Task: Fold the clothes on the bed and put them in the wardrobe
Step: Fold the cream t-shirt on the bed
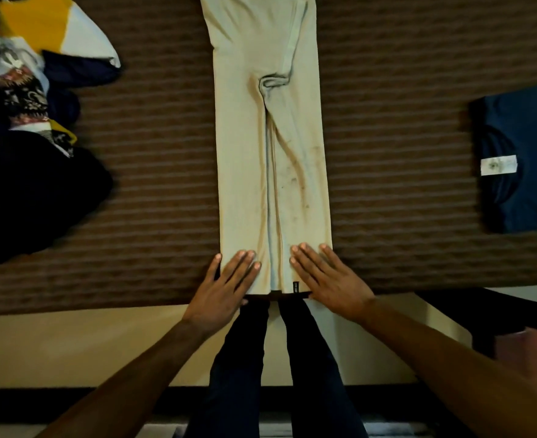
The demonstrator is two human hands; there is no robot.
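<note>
Pressing one cream garment [270, 159]: left hand [226, 286], right hand [327, 279].

- The long cream folded garment [270, 153] runs off the top edge.
- The folded navy shirt [523, 159] is cut by the right edge.
- The dark, patterned heap of unfolded clothes [30, 137] spills past the left edge, blurred.

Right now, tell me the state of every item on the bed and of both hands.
Cream garment: folded into a long strip, flat on the bed.
Navy shirt: folded, lying apart on the right.
Clothes pile: unfolded heap on the left.
Left hand: flat, pressing the strip's near end.
Right hand: flat, pressing the same end.
</note>
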